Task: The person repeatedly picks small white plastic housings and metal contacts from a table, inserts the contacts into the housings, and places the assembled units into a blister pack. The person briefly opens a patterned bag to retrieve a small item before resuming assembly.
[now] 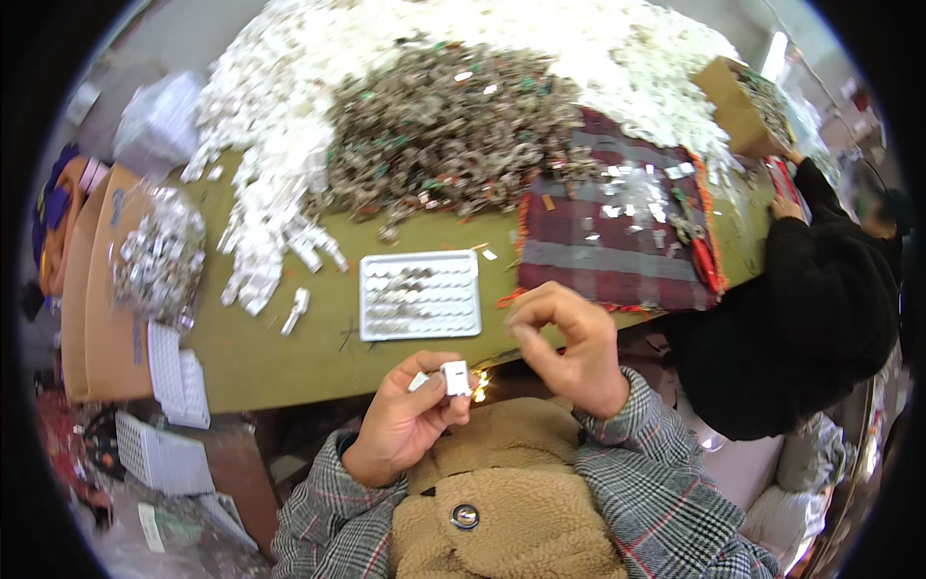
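Observation:
My left hand [410, 417] pinches a small white boxy plastic housing [455, 377] between thumb and fingers, just off the table's front edge. Another bit of white shows by the thumb. To its right my right hand [571, 349] is raised with curled fingers, thumb and forefinger close together; whatever they hold, if anything, cannot be made out. Beyond both hands lies a white tray [469, 334] with rows of round hollows, many with small grey parts in them. A loose white plastic piece [296, 312] rests left of the tray.
A heap of grey metal parts [444, 135] and a large white pile [260, 87] cover the table's far side. At right lie a plaid cloth [569, 241] and red-handled pliers [704, 262]. Left stands a bag of parts [159, 256]. A person in black [801, 318] works at right.

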The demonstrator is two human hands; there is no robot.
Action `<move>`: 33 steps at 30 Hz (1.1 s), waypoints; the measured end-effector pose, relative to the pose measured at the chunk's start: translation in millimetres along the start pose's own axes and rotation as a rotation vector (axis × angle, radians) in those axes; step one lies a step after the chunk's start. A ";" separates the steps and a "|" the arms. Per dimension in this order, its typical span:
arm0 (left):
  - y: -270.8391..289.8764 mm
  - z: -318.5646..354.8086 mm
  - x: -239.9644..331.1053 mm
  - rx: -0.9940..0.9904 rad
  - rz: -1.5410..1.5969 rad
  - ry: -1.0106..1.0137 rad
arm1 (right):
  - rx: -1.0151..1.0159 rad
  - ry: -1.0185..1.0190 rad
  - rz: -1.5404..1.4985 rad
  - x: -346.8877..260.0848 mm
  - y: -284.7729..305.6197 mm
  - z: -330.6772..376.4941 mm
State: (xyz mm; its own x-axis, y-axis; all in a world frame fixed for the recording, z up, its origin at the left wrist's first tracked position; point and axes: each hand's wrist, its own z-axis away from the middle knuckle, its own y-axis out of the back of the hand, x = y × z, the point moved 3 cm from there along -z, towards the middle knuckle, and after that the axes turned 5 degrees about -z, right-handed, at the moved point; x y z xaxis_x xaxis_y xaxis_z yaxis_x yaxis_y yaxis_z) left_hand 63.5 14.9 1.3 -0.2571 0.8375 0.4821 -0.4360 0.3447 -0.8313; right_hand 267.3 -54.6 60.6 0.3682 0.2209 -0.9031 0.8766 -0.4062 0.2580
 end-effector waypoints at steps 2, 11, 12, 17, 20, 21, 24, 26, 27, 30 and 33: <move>0.7 6.0 3.4 -0.055 0.040 -0.074 | -0.124 0.071 -0.070 -14.1 -29.2 2.2; 7.9 21.1 10.3 0.000 0.028 -0.154 | -0.276 0.215 0.027 -26.1 -61.9 -1.6; 7.8 20.7 9.3 0.008 0.026 -0.148 | -0.287 0.229 0.049 -25.7 -60.8 -0.2; 5.5 17.0 4.7 0.096 -0.136 -0.176 | -0.264 0.306 0.175 -23.2 -63.0 7.8; 2.8 15.6 5.0 0.115 -0.106 -0.181 | -0.246 0.265 0.101 -19.1 -61.2 6.0; 2.1 15.5 6.1 0.110 -0.076 -0.185 | -0.248 0.227 0.040 -17.4 -58.2 4.3; 1.2 15.2 7.7 0.103 -0.090 -0.159 | -0.250 0.062 -0.082 -13.6 -51.4 1.7; 1.0 14.3 6.9 0.097 -0.082 -0.155 | -0.255 -0.017 -0.096 -12.4 -51.8 2.0; 0.9 14.3 6.8 0.091 -0.074 -0.158 | -0.252 0.033 -0.062 -14.4 -53.5 2.6; 3.1 14.2 9.7 0.135 -0.084 -0.150 | -0.241 0.160 0.008 -17.4 -64.4 2.7; 3.3 19.2 19.3 0.114 -0.041 -0.119 | -0.217 0.018 -0.100 -11.3 -67.2 -1.5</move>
State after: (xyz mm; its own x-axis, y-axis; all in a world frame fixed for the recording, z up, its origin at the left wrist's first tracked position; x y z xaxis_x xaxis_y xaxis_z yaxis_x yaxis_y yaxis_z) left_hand 40.5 24.1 13.2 -0.3342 0.7656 0.5497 -0.5418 0.3212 -0.7767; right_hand 204.7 -28.5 54.0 0.2798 0.2673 -0.9221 0.9543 -0.1820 0.2368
